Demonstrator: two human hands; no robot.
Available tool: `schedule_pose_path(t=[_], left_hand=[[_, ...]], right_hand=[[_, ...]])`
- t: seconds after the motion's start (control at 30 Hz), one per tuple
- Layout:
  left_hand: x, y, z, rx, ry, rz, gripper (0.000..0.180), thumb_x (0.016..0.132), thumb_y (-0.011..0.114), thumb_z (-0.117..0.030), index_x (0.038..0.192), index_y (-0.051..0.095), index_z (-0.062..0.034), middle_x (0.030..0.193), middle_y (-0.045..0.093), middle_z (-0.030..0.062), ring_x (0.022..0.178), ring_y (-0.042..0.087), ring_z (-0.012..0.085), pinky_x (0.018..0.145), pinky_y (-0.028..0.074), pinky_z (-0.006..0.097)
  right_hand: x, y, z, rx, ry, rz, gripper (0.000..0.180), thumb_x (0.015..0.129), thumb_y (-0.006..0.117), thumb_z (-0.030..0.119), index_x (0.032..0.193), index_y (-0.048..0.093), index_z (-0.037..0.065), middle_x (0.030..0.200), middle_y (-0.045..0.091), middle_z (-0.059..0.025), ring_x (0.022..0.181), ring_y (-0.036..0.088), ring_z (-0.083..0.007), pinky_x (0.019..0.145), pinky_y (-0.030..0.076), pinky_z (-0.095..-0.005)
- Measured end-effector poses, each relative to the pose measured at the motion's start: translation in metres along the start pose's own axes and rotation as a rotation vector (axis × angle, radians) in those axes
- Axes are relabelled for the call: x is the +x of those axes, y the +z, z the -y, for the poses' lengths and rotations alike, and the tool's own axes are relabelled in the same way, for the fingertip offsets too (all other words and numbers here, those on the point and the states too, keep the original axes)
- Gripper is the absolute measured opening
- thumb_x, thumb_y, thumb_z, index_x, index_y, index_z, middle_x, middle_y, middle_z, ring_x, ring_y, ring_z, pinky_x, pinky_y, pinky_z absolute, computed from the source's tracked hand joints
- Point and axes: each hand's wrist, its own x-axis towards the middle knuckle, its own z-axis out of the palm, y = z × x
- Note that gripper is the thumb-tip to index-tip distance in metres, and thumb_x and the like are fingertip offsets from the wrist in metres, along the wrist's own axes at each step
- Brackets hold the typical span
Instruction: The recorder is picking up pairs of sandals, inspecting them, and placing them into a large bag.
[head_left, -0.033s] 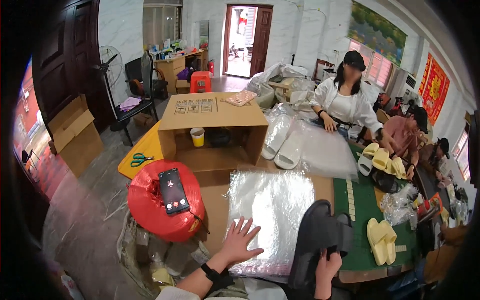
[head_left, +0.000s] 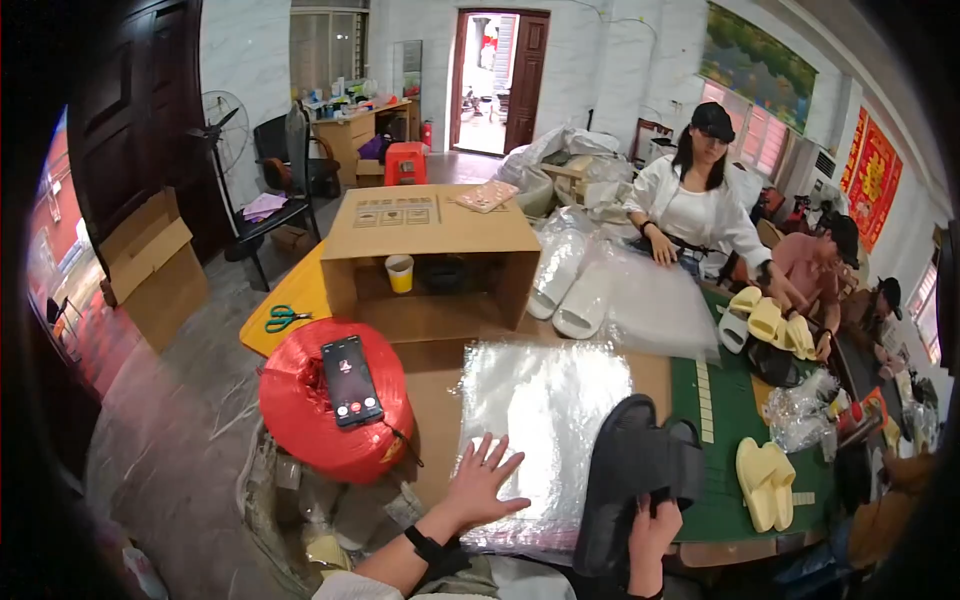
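Observation:
My left hand (head_left: 487, 487) lies flat with fingers spread on a stack of clear plastic bags (head_left: 560, 400) on the table. A pair of black slippers (head_left: 625, 470) is in my right hand (head_left: 655, 535), which grips them near their lower end. The slippers overlap the right edge of the bags. One slipper partly covers the other. To the right, a pair of yellow slippers (head_left: 765, 485) rests on the green mat (head_left: 700, 490).
A large red roll of plastic twine (head_left: 300, 400) carries a phone (head_left: 350, 380). Beyond the bags stands an open cardboard box (head_left: 430, 220) with a yellow cup (head_left: 399, 274). Green-handled scissors (head_left: 285, 318) lie left, bagged white slippers (head_left: 580, 305) right. Co-workers (head_left: 690, 195) stand across the table.
The black slippers have tilted slightly to the left and up in my right hand. My left hand stays on the bags.

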Motion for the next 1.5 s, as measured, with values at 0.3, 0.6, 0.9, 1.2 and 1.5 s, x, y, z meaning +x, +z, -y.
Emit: schedule_pose_path(t=[0.3,0.6,0.9,1.2,1.5], left_hand=[[0.003,0.013,0.009,-0.012,0.014,0.052,0.086,0.077,0.066,-0.055,0.149,0.045,-0.0126,0.154,0.039,0.0191,0.148,0.022,0.0427,0.122,0.010,0.058],[-0.003,-0.002,-0.003,-0.020,-0.021,0.066,0.097,0.078,0.065,-0.071,0.153,0.038,-0.0158,0.164,0.021,0.0183,0.152,0.010,0.0425,0.122,0.010,0.056],[-0.001,-0.002,-0.002,-0.029,-0.002,0.044,0.098,0.078,0.065,-0.072,0.153,0.038,-0.0154,0.164,0.020,0.0173,0.151,0.011,0.0429,0.121,0.011,0.057],[0.000,0.000,0.000,-0.025,0.010,0.107,0.103,0.076,0.064,-0.073,0.155,0.033,-0.0153,0.164,0.019,0.0201,0.151,0.011,0.0452,0.120,0.012,0.059],[0.041,-0.047,-0.039,0.220,-0.086,0.387,0.106,0.071,0.077,-0.060,0.154,0.032,-0.0115,0.161,0.017,0.0279,0.149,0.011,0.0501,0.119,0.013,0.063]], right_hand=[[0.008,0.092,0.053,-0.118,-0.310,0.456,0.036,0.089,0.069,0.031,0.074,0.060,0.000,0.074,0.061,-0.0222,0.072,0.063,-0.0421,0.065,0.049,-0.0505],[0.013,0.091,-0.009,-0.316,-0.057,0.411,0.041,0.095,0.062,0.036,0.081,0.060,-0.003,0.083,0.062,-0.0259,0.079,0.063,-0.0447,0.070,0.050,-0.0522],[0.013,0.084,-0.035,-0.341,-0.039,0.268,0.042,0.097,0.061,0.033,0.075,0.054,-0.002,0.074,0.056,-0.0219,0.071,0.061,-0.0417,0.064,0.048,-0.0485],[0.006,0.027,-0.041,-0.048,0.128,-0.017,0.045,0.099,0.059,0.028,0.072,0.051,-0.007,0.064,0.047,-0.0219,0.061,0.048,-0.0411,0.057,0.037,-0.0471],[-0.039,-0.052,-0.088,0.111,0.248,-0.127,0.032,0.104,0.051,0.016,0.115,0.058,-0.013,0.106,0.067,-0.0221,0.095,0.061,-0.0283,0.089,0.046,-0.0369]])
